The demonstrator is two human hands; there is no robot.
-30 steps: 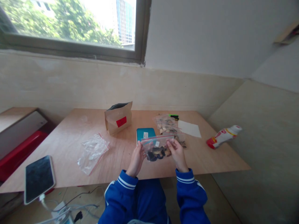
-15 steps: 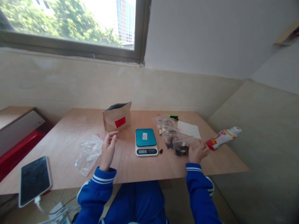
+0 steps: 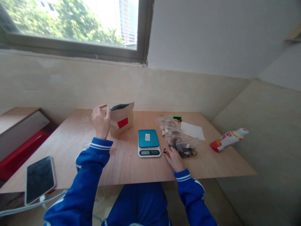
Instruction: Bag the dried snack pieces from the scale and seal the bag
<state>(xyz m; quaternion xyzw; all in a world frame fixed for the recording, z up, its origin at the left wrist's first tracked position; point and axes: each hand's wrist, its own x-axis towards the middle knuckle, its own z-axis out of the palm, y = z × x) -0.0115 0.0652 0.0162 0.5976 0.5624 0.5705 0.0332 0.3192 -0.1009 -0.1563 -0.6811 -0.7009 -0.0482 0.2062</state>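
My left hand (image 3: 101,121) is raised at the left edge of an upright brown paper pouch (image 3: 119,121) with a red label and an open top. Its fingers are spread, with the thumb by the pouch's rim; whether they touch I cannot tell. On the table, my right hand (image 3: 174,158) has its fingertips closed on a small dark dried piece (image 3: 164,150) just right of the kitchen scale (image 3: 149,141). Beside that hand lies a clear zip bag (image 3: 188,150) of dark pieces. The scale's blue-green plate bears only a white sticker.
More zip bags (image 3: 168,127) with pale pieces lie behind, near a white paper (image 3: 192,131) and a green-and-black item (image 3: 176,118). A white-and-red bottle (image 3: 228,140) is at the right. A tablet (image 3: 40,179) with a cable rests at the left edge. My left sleeve mostly hides a crumpled plastic bag.
My right hand has moved left from the zip bag of dark pieces to the loose dark piece. My left hand has risen forward and left to the pouch's edge.
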